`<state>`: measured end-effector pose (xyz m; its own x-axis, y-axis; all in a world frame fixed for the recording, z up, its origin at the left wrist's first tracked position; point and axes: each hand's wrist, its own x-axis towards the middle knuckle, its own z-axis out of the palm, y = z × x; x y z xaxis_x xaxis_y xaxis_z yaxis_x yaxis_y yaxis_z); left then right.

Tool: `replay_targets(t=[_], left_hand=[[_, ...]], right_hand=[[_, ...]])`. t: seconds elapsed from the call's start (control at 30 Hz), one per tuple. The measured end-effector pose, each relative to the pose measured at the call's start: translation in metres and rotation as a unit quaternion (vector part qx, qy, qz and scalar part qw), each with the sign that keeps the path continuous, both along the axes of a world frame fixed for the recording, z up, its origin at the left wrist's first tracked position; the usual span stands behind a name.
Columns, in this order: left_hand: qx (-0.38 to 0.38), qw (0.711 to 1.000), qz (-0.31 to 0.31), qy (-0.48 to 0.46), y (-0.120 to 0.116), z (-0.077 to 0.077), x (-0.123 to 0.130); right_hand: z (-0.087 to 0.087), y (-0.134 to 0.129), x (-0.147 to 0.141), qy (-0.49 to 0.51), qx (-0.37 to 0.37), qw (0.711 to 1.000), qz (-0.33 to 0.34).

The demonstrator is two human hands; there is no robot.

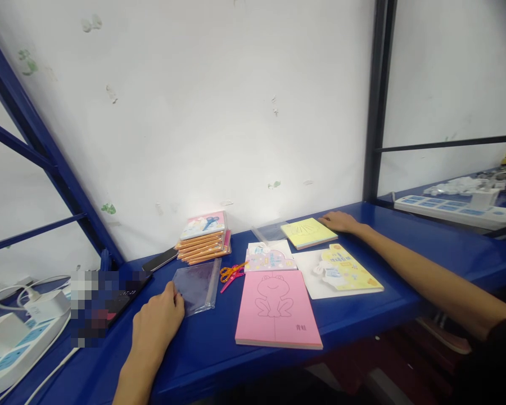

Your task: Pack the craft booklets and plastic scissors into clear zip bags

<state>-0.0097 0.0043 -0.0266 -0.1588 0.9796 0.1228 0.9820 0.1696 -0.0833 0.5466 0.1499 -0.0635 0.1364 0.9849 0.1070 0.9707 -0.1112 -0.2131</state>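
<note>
My left hand [159,316] rests on the blue table with its fingers curled under, at the left edge of a clear zip bag [196,286]. Nothing shows in it. My right hand [341,221] lies on the table with fingers stretched out, just beyond the yellow paper pad [307,232]. Between the hands lies a pink paper pad [278,309] with a frog outline. Behind it is a purple-and-white cover sheet [271,259], and to its right a white sheet with a yellow cover design [341,273]. Orange scissors [226,274] overlap pink scissors [233,279].
A stack of packaged craft sets [204,239] stands by the wall. Another clear bag [261,232] lies behind the covers. At left are a phone [116,306], a dark flat object [160,259] and a power strip [8,349] with cables. A black post [375,101] rises at right.
</note>
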Motion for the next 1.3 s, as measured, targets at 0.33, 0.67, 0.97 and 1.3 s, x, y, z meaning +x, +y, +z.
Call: replay_targets(t=[0.33,0.67,0.97,1.3], left_hand=[[0.001,1.000,0.000,0.003,0.0010,-0.0006,0.0002],[0.004,1.000,0.001,0.007,0.0002,-0.0015,-0.0006],[0.006,1.000,0.000,0.009,0.0007,-0.0015,-0.0001],[0.008,1.000,-0.001,0.007,0.0008,-0.0021,-0.0007]], right_hand=[[-0.0007,0.0003,0.0001,-0.006,0.003,1.000,-0.002],[-0.0001,0.0007,-0.0003,-0.007,0.000,1.000,-0.002],[0.0005,0.0007,0.0001,-0.012,-0.002,1.000,0.003],[0.0015,-0.0008,-0.0013,-0.008,-0.006,1.000,0.000]])
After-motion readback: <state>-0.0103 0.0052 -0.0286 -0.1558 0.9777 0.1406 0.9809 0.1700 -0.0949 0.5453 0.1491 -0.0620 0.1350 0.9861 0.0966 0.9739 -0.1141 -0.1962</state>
